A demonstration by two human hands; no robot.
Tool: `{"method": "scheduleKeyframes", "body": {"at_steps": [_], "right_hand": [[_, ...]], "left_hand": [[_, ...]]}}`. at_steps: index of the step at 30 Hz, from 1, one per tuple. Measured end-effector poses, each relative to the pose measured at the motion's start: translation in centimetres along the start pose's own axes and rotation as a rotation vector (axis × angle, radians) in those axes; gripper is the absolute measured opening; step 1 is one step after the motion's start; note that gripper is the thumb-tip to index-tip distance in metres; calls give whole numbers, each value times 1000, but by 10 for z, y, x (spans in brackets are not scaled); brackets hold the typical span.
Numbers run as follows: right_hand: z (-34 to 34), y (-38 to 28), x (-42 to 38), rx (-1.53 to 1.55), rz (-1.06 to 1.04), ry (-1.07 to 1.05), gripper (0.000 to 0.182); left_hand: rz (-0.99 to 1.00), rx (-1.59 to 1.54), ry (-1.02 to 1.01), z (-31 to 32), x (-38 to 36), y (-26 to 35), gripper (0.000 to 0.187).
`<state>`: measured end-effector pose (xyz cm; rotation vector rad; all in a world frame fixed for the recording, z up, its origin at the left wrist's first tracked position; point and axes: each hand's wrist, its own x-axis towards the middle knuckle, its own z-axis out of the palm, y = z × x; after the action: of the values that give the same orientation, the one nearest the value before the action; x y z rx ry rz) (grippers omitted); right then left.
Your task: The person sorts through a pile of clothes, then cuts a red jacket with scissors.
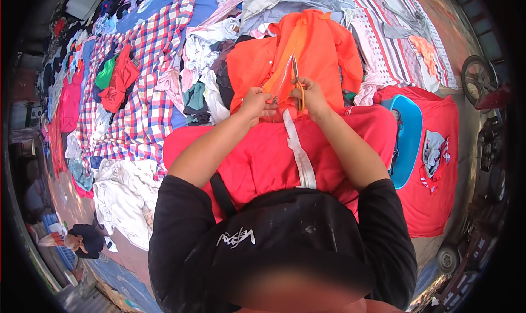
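Note:
An orange shirt (pixel 320 44) with a row of buttons lies spread in front of me, its lower part over my red-covered lap. My left hand (pixel 255 104) pinches the shirt's cloth near its middle opening. In my right hand (pixel 311 97) is a pair of scissors (pixel 300 96) with orange handles, fingers wrapped round them. The blades point away from me, over the shirt, slightly apart. A white strip of cloth (pixel 296 146) hangs down over the red cloth (pixel 246 148) below my hands.
Piles of clothes surround me: a checked cloth (pixel 148 50) to the left, white garments (pixel 126 192) nearer, a patterned sheet (pixel 392 44) at right. A turquoise basin (pixel 410 140) stands on red fabric (pixel 438 203). At lower left a person (pixel 87 240) sits. A wheel (pixel 476 78) shows far right.

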<state>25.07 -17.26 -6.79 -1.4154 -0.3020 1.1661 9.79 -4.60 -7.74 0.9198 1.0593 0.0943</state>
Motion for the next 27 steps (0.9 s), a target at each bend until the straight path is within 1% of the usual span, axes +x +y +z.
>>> {"method": "scheduleKeyframes", "body": {"at_steps": [3, 6, 9, 12, 15, 18, 21, 22, 24, 27], "right_hand": [[-1, -11, -6, 43, -36, 15, 37], [-1, -18, -17, 57, -46, 49, 38], [-1, -21, -23, 73, -53, 61, 40], [3, -20, -26, 106, -77, 75, 40], [9, -16, -27, 159, -100, 107, 40], [13, -18, -26, 200, -125, 118, 40], [14, -20, -27, 203, -161, 111, 40], [14, -21, -27, 201, -175, 104, 40], [14, -23, -26, 254, -195, 112, 39], [12, -37, -28, 309, -211, 130, 38]], "left_hand": [[28, 22, 38, 6, -10, 2, 22], [55, -28, 6, 12, -20, 1, 19], [177, -98, 73, 14, -19, -5, 18], [307, -360, 54, 17, -19, -4, 20], [380, -502, 48, 17, -26, 8, 20], [476, -375, 21, 16, -28, 5, 29], [750, 156, 51, 5, -18, -10, 40], [859, 236, 60, 2, -15, -12, 41], [1076, 402, 79, 10, -39, 14, 44], [1096, 347, 58, 7, -46, 32, 41]]}}
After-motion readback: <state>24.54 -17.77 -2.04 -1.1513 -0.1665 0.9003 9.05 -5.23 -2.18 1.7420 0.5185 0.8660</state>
